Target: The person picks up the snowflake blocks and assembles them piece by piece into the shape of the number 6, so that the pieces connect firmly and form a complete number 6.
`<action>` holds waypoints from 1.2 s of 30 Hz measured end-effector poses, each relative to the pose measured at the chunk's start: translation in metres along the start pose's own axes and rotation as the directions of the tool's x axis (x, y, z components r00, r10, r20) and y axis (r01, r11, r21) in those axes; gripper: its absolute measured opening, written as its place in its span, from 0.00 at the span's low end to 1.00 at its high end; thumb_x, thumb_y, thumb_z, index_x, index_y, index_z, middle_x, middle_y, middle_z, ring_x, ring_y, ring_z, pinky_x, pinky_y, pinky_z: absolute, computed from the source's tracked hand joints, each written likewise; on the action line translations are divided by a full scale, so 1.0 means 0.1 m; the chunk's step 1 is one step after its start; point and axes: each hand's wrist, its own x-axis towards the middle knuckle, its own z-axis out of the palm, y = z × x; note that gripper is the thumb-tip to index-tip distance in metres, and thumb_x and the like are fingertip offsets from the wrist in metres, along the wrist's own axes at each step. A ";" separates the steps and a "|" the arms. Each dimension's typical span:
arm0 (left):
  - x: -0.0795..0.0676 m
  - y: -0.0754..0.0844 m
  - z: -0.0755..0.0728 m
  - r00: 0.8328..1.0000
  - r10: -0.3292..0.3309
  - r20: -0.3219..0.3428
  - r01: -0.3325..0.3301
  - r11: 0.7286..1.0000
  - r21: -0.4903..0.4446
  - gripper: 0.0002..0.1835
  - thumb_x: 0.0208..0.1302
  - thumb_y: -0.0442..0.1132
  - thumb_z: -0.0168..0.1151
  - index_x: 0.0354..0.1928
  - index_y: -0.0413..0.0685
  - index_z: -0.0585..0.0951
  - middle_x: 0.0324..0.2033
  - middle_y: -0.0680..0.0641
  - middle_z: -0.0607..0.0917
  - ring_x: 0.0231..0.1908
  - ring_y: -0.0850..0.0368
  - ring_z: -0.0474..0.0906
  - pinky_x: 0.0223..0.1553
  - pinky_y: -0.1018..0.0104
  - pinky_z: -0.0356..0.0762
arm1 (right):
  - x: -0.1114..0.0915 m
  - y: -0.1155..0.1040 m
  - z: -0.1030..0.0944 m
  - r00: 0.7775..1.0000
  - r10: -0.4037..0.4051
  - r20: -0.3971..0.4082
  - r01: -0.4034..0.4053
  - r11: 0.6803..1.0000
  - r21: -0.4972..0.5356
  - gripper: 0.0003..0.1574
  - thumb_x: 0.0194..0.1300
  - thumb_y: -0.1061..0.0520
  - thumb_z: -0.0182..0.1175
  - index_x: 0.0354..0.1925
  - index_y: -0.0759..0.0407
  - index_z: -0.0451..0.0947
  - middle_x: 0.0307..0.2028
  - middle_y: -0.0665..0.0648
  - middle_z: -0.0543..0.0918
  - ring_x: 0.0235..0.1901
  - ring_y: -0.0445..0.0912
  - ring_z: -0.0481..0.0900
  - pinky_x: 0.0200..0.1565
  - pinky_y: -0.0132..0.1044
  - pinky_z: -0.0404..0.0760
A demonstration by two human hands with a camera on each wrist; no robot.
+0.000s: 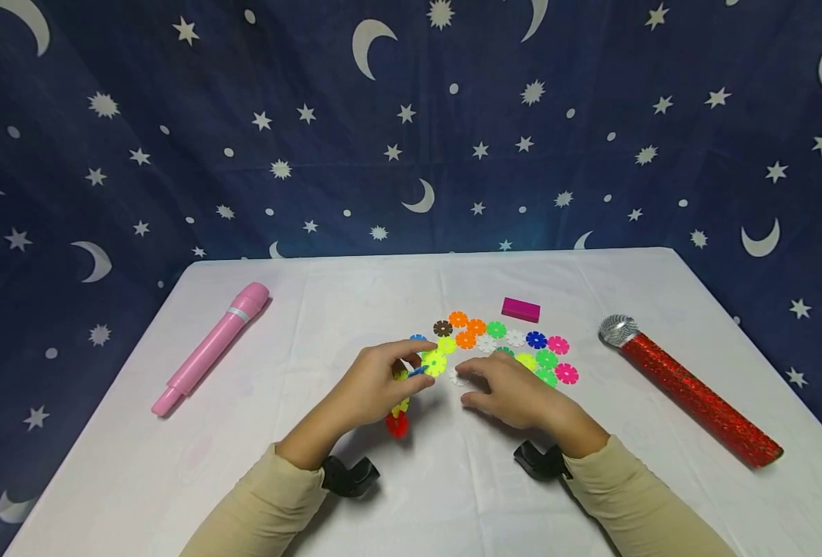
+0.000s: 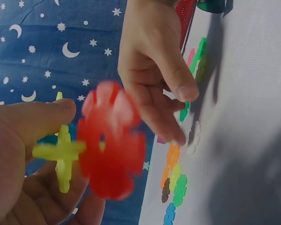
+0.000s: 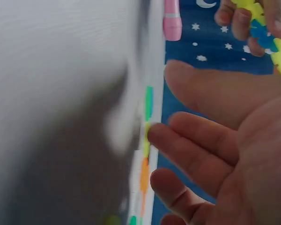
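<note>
My left hand (image 1: 374, 381) grips a small chain of interlocked notched plastic discs. Its red disc (image 2: 111, 140) hangs at the near end, joined to a yellow disc (image 2: 63, 157). In the right wrist view a blue disc (image 3: 263, 34) sits between two yellow ones, partly covered by the fingers. My right hand (image 1: 515, 388) holds nothing; its fingers are spread and slightly bent, thumb apart. Its fingertips are close beside a white disc (image 1: 457, 377) on the table. Loose notched discs in several colours, such as an orange disc (image 1: 458, 319) and a pink disc (image 1: 567, 374), lie around and behind it.
A pink toy microphone (image 1: 212, 348) lies at the left of the white-covered table (image 1: 522, 503). On the right rests a red glittery microphone (image 1: 696, 398) with a silver head. Behind the discs sits a magenta block (image 1: 520, 310). A dark blue star-patterned cloth (image 1: 327, 116) hangs behind the table.
</note>
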 end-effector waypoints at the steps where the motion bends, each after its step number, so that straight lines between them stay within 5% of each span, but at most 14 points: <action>1: 0.00 0.00 0.00 1.000 -0.004 0.000 0.004 1.000 0.008 0.22 0.63 0.39 0.71 0.59 0.45 0.82 0.40 0.50 0.85 0.29 0.61 0.76 0.34 0.67 0.79 | 0.00 0.00 0.01 1.000 -0.003 -0.002 0.003 1.000 -0.005 0.29 0.65 0.51 0.68 0.62 0.58 0.79 0.55 0.53 0.82 0.51 0.50 0.72 0.54 0.48 0.75; 9: -0.01 0.01 0.01 0.999 -0.035 0.001 0.035 0.999 0.036 0.22 0.63 0.38 0.71 0.59 0.46 0.81 0.41 0.49 0.86 0.31 0.60 0.76 0.35 0.66 0.78 | 0.01 0.00 0.03 0.998 -0.019 -0.059 0.018 1.000 -0.018 0.18 0.64 0.60 0.68 0.52 0.59 0.84 0.49 0.52 0.85 0.52 0.53 0.74 0.56 0.50 0.74; 17: 0.00 0.00 0.00 0.999 -0.013 0.034 0.012 0.999 0.044 0.20 0.64 0.37 0.70 0.58 0.45 0.82 0.39 0.50 0.85 0.34 0.60 0.78 0.38 0.66 0.79 | 0.03 0.00 0.04 0.997 0.007 -0.072 -0.009 1.000 -0.021 0.17 0.63 0.63 0.68 0.51 0.60 0.84 0.42 0.51 0.83 0.48 0.52 0.76 0.55 0.49 0.75; 25: 0.01 0.01 0.01 0.998 -0.044 0.035 0.042 0.998 0.052 0.20 0.63 0.35 0.70 0.57 0.42 0.81 0.41 0.51 0.85 0.35 0.60 0.77 0.39 0.67 0.79 | 0.03 0.00 0.05 0.999 0.012 -0.039 -0.011 1.000 0.019 0.22 0.63 0.58 0.69 0.56 0.58 0.82 0.53 0.54 0.83 0.57 0.55 0.75 0.61 0.53 0.71; 33: 0.01 0.01 0.02 0.998 -0.044 0.036 0.042 0.998 0.050 0.20 0.63 0.34 0.70 0.57 0.41 0.81 0.41 0.51 0.85 0.35 0.60 0.77 0.38 0.67 0.79 | 0.04 -0.01 0.05 0.999 0.002 -0.055 -0.002 1.000 0.014 0.18 0.62 0.62 0.69 0.51 0.60 0.83 0.48 0.54 0.83 0.53 0.54 0.77 0.59 0.52 0.73; 36: 0.01 0.01 0.02 0.998 -0.045 0.032 0.043 0.998 0.052 0.20 0.62 0.34 0.70 0.57 0.41 0.81 0.41 0.51 0.84 0.34 0.60 0.77 0.38 0.67 0.79 | 0.04 -0.01 0.05 0.998 0.019 -0.057 -0.017 1.000 0.026 0.16 0.60 0.62 0.70 0.48 0.59 0.83 0.39 0.52 0.80 0.44 0.49 0.76 0.51 0.46 0.77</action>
